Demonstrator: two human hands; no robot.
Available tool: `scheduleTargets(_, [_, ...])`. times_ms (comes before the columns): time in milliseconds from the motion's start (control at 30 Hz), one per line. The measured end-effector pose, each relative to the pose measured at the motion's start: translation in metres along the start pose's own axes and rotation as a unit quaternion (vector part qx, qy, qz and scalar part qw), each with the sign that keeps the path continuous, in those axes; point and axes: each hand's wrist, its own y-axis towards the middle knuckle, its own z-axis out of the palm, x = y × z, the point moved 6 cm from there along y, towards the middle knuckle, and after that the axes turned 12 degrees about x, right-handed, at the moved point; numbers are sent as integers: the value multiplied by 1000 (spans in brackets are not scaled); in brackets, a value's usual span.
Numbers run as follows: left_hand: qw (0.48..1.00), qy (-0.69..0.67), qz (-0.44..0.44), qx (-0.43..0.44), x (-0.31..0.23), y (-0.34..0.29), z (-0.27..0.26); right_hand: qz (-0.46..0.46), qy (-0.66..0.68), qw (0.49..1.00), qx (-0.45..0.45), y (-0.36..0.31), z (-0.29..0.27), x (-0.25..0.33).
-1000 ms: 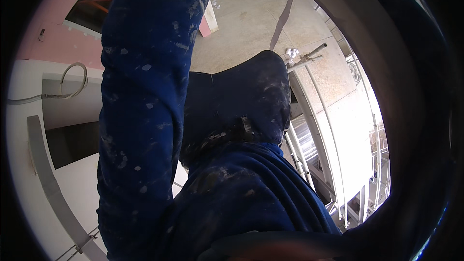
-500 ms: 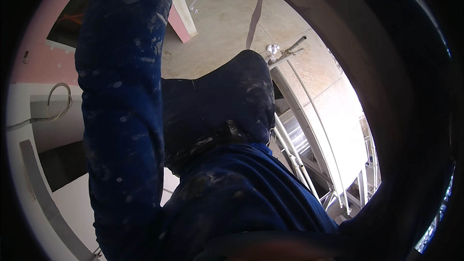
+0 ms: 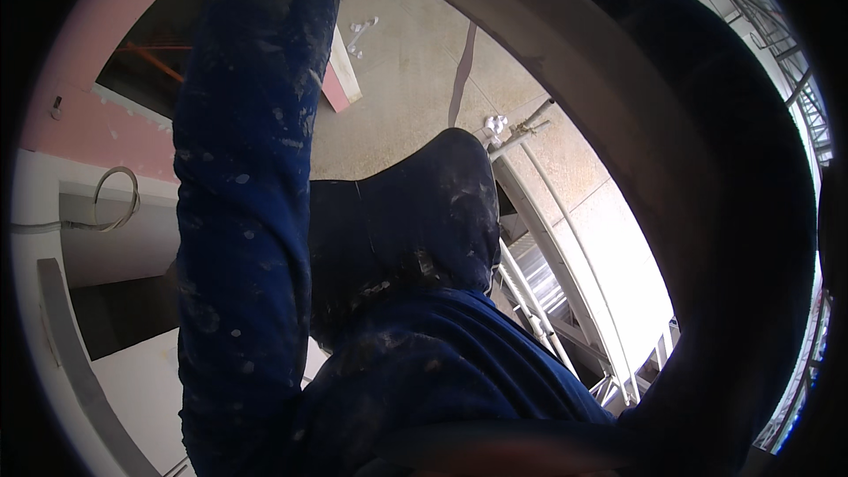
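Note:
Neither of my hands shows in the picture. My left arm, in a blue sleeve (image 3: 247,212) spotted with pale paint or plaster, reaches up past the top edge. On the right, my other arm in a dark sleeve (image 3: 751,212) curves upward, much of it in shadow. A broad grey-brown band (image 3: 565,44) bends along the inner side of that sleeve, very close; what it is, I cannot tell. Between the arms show my blue top (image 3: 424,362) and my dark, smeared trousers (image 3: 406,212).
White metal rails (image 3: 574,212) stand at the right of my legs, with a dusty floor (image 3: 397,71) below. Small white pieces (image 3: 358,35) lie there. Leftward are a pink wall (image 3: 97,115), a looped cable (image 3: 115,199) and a dark opening (image 3: 141,44). Roof trusses (image 3: 760,0) show upper right.
The view has shifted: floor, legs and left sleeve sit lower and slightly further right. The right sleeve's outer edge has moved inward, and more roof framework shows at upper right.

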Motion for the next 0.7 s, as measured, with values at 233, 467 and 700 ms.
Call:
scheduleTargets(233, [1000, -20, -11, 1, 15, 10, -6, 37, 2, 999, -12, -2, 1, 5])
scheduleTargets(467, [997, -38, -63, 25, 33, 24, -12, 61, 7, 998, 5, -5, 8, 5])
scheduleTargets(700, [993, -71, -88, 46, 24, 16, -11, 39, 32, 999, 18, -5, 9, 4])
